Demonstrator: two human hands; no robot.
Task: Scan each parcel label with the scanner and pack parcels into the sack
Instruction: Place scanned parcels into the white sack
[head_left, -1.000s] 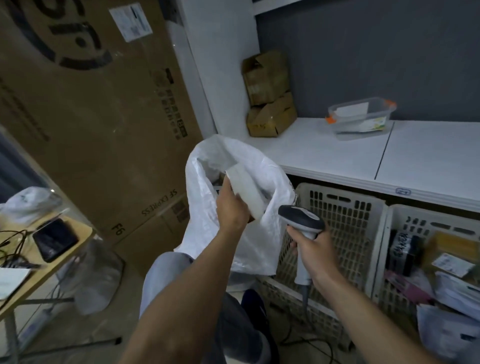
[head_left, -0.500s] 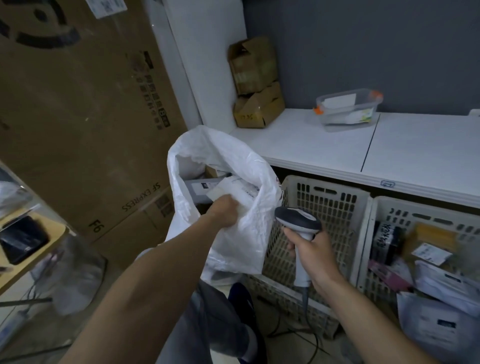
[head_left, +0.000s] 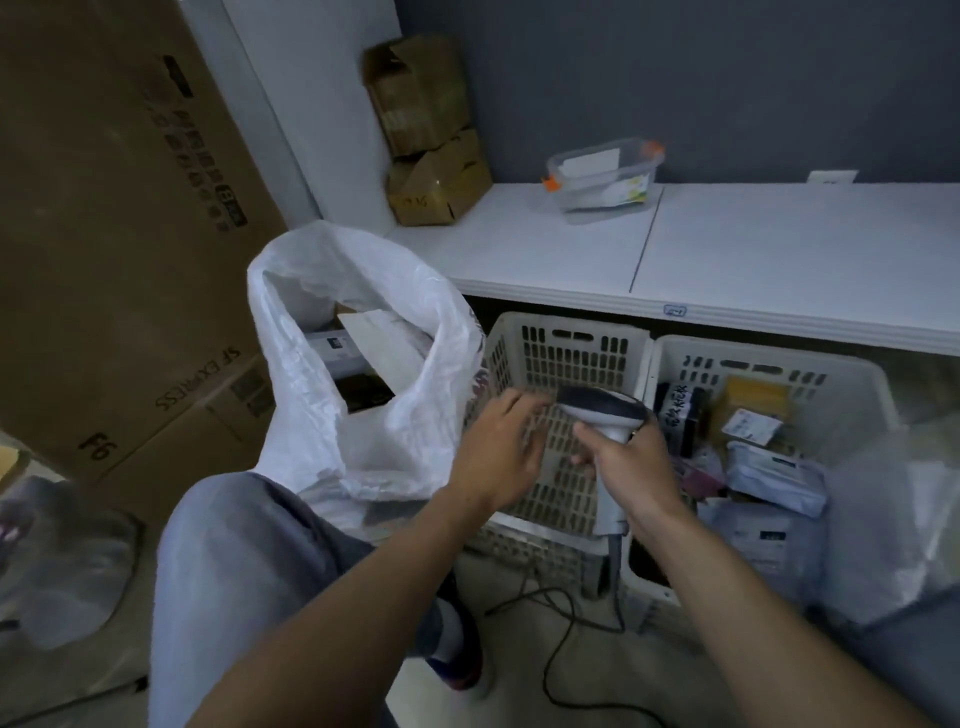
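The white woven sack (head_left: 332, 395) stands open left of centre, and parcels (head_left: 374, 332) lie inside it, among them a flat white one. My left hand (head_left: 501, 449) hovers empty with relaxed fingers, just right of the sack and over the left crate. My right hand (head_left: 626, 465) grips the handle of the grey scanner (head_left: 605, 410), whose dark head points left toward my left hand. More parcels (head_left: 769, 467) fill the right crate (head_left: 852, 379).
The left white crate (head_left: 561, 343) looks empty. Both crates sit under a white shelf (head_left: 779, 244) holding a clear tub (head_left: 605, 174) and brown boxes (head_left: 431, 130). A large cardboard box (head_left: 114, 234) stands at left. The scanner cable (head_left: 561, 649) trails on the floor. My knee (head_left: 234, 545) is beside the sack.
My left hand let go of the white parcel inside the sack and has drawn out to the right, now empty near the scanner. My right hand kept hold of the scanner.
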